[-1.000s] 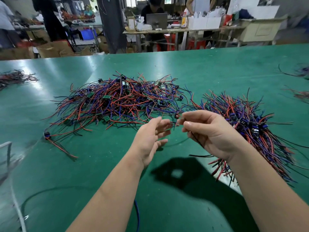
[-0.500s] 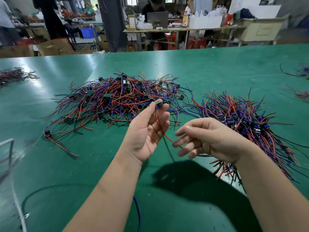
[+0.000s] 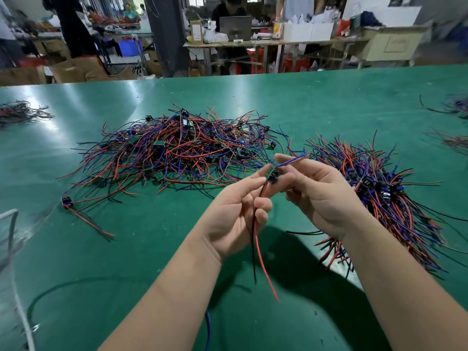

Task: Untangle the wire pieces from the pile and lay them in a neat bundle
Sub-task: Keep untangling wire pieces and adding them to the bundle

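– Your left hand [image 3: 235, 219] has its fingers curled round the red and black leads of one wire piece [image 3: 273, 174], a small green board with thin plastic-coated leads. Your right hand [image 3: 321, 196] pinches its blue leads beside the board. The piece is up in the air over the flat green table [image 3: 126, 249], between the tangled pile [image 3: 177, 150] of red, blue and black wires and the combed bundle [image 3: 374, 188] on your right.
– Which step am I on?
– Looks like you're straightening a freed piece. Next, I'd say: carry it right, line the board up with the others, keep the leads parallel, then let go.
– Anything unreadable?
– The right-hand pinch contact is hidden by your fingers. Board detail is too small to read. Your right forearm covers part of the bundle. The wire heaps at both table edges are cut off.
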Motion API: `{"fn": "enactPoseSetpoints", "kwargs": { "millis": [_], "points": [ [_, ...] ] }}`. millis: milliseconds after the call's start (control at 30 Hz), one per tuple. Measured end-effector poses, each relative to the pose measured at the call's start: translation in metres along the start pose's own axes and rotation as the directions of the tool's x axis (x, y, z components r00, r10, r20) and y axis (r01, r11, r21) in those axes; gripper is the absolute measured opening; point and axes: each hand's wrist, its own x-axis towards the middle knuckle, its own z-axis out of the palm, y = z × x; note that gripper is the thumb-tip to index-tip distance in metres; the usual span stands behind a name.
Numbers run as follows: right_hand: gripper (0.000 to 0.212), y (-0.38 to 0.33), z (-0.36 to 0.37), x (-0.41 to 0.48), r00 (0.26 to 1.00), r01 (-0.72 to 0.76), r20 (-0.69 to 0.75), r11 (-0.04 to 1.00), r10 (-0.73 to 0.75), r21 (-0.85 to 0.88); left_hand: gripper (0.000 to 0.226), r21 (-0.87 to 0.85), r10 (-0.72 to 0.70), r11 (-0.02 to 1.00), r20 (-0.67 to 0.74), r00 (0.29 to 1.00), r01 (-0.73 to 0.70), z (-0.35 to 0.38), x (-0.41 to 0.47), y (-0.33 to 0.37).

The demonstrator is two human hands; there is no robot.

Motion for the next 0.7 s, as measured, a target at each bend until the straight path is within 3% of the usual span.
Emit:
{"fn": "enactPoseSetpoints", "kwargs": {
  "millis": [167, 300, 367, 467, 567, 700],
  "points": [
    [0.028, -0.005, -0.003, -0.001, 0.999, 0.042, 0.023, 0.996, -0.043, 0.077, 0.064, -0.015, -0.117, 0.993, 0.107, 0.987, 0.119, -0.001, -0.004, -0.002],
    [0.017, -0.003, -0.004, -0.001, 0.995, 0.08, 0.044, 0.992, -0.085, 0.095, 0.05, -0.011, -0.151, 0.988, 0.104, 0.983, 0.153, -0.001, -0.005, 0.0],
    [0.011, -0.001, -0.003, 0.001, 0.997, 0.07, 0.008, 0.994, -0.071, 0.086, 0.046, 0.138, -0.105, 0.985, 0.014, 0.994, 0.102, -0.001, -0.002, 0.0],
    [0.009, 0.002, -0.004, 0.003, 0.994, 0.061, -0.089, 0.997, -0.064, -0.042, 0.055, 0.445, 0.038, 0.894, -0.169, 0.985, 0.042, -0.003, 0.003, -0.005],
    [0.012, 0.006, -0.004, 0.004, 0.992, 0.052, -0.1, 0.979, -0.072, -0.195, 0.053, 0.528, 0.191, 0.848, -0.218, 0.957, -0.049, -0.007, 0.006, -0.01],
    [0.005, 0.01, -0.005, 0.006, 0.99, -0.002, -0.139, 0.973, -0.031, -0.231, 0.009, 0.562, 0.213, 0.826, -0.224, 0.951, -0.053, -0.01, 0.006, -0.012]
  ]
}}
